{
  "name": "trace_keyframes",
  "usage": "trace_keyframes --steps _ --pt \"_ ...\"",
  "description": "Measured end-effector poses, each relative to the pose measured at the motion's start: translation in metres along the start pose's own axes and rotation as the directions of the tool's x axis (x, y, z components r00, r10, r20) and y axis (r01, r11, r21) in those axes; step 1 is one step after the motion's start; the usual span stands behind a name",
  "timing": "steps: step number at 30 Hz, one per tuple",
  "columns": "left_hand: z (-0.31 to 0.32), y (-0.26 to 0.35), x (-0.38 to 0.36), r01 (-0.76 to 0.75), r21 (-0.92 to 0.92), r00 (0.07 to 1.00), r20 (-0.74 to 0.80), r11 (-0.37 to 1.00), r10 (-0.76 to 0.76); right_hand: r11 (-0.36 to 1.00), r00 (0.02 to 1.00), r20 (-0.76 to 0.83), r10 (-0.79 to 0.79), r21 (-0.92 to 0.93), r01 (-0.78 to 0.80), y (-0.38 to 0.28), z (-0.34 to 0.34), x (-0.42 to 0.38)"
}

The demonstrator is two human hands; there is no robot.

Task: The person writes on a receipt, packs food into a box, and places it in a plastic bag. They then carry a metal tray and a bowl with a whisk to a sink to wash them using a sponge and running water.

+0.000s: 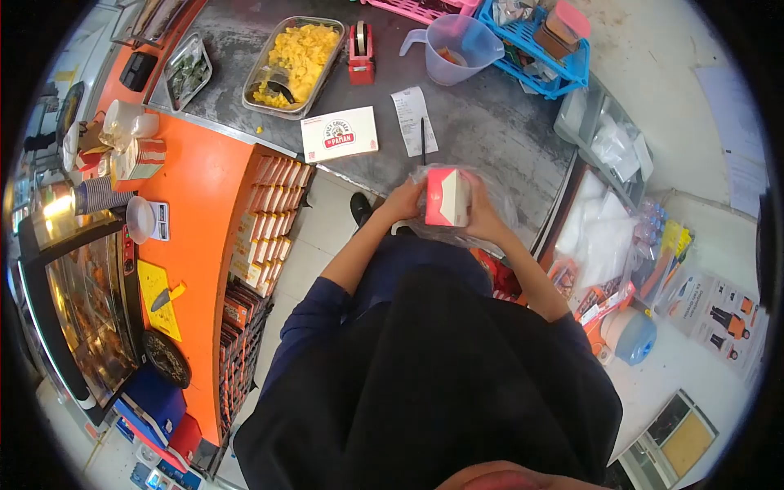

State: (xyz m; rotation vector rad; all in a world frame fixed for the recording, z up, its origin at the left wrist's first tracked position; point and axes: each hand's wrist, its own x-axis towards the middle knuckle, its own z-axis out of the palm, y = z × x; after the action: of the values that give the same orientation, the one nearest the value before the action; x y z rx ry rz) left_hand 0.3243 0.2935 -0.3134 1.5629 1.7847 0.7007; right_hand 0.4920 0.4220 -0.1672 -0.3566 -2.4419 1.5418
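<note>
A small red and white carton box (446, 198) is between my two hands, close over the near edge of the metal counter. My left hand (404, 201) grips it from the left, fingers curled at its side. On the right, my right hand (485, 211) wraps around its white face. A clear plastic bag (508, 200) spreads loosely around the box and both hands. Just beyond lie a printed receipt (414, 114) and a thin black stick (423, 140). Left of the receipt, a flat white box (340, 135) with a red printed logo rests on the counter.
A tray of yellow food (304, 51) with a black spoon, a red tape dispenser (361, 53), a clear measuring jug (453, 49) and a blue basket (563, 72) stand farther back. The orange counter (200, 163) runs along the left, with stacked boxes (269, 220) on shelves beneath.
</note>
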Motion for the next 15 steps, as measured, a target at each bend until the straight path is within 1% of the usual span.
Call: trace_keyframes --steps 1,2,3,4,5,6,7,8,9,10,11,12,13,14,15 --pt "-0.034 0.033 -0.007 0.231 -0.006 0.967 0.116 0.973 -0.229 0.925 0.972 0.026 0.235 -0.313 -0.216 0.009 -0.002 -0.018" --pt "-0.038 0.042 -0.008 0.231 -0.007 0.966 0.123 0.973 -0.229 0.713 0.890 -0.020 0.455 -0.592 -0.377 0.015 -0.002 -0.029" --pt "-0.037 0.048 -0.008 0.242 0.033 0.964 0.102 0.970 -0.244 0.712 0.887 -0.021 0.462 -0.588 -0.385 0.018 0.001 -0.033" --pt "-0.035 0.055 -0.010 0.251 0.073 0.963 0.086 0.965 -0.257 0.645 0.856 -0.097 0.507 -0.616 -0.452 0.020 0.006 -0.038" --pt "-0.035 0.061 -0.008 0.247 0.073 0.962 0.097 0.966 -0.253 0.572 0.822 -0.177 0.542 -0.638 -0.515 0.022 0.010 -0.041" --pt "-0.035 0.067 -0.004 0.283 0.094 0.946 0.134 0.955 -0.293 0.568 0.818 -0.183 0.546 -0.637 -0.522 0.023 0.014 -0.036" --pt "-0.033 0.069 -0.002 0.318 0.117 0.927 0.171 0.941 -0.334 0.495 0.868 -0.143 0.475 -0.772 -0.398 0.023 0.022 -0.030" --pt "-0.033 0.070 -0.003 0.312 0.117 0.928 0.175 0.943 -0.329 0.399 0.909 -0.087 0.407 -0.879 -0.263 0.023 0.026 -0.027" --pt "-0.033 0.069 -0.006 0.285 0.064 0.947 0.134 0.956 -0.291 0.397 0.909 -0.090 0.406 -0.879 -0.264 0.032 0.029 -0.030" --pt "-0.036 0.068 -0.011 0.258 0.013 0.962 0.087 0.966 -0.258 0.423 0.929 -0.092 0.359 -0.871 -0.250 0.044 0.034 -0.034" --pt "-0.038 0.068 -0.014 0.258 0.020 0.963 0.082 0.966 -0.259 0.452 0.947 -0.096 0.307 -0.861 -0.234 0.056 0.041 -0.034" --pt "-0.041 0.069 -0.016 0.296 0.028 0.953 0.052 0.955 -0.298 0.455 0.951 -0.094 0.293 -0.861 -0.225 0.043 0.038 -0.026" --pt "-0.044 0.069 -0.018 0.340 0.032 0.940 0.016 0.940 -0.341 0.474 0.909 -0.070 0.411 -0.835 -0.279 0.012 0.029 -0.016" --pt "-0.046 0.067 -0.021 0.352 0.032 0.936 -0.001 0.935 -0.353 0.485 0.851 -0.036 0.524 -0.809 -0.332 -0.011 0.025 -0.004" --pt "-0.044 0.064 -0.025 0.306 -0.031 0.952 0.003 0.952 -0.306 0.494 0.859 -0.020 0.512 -0.811 -0.313 -0.016 0.025 0.013"
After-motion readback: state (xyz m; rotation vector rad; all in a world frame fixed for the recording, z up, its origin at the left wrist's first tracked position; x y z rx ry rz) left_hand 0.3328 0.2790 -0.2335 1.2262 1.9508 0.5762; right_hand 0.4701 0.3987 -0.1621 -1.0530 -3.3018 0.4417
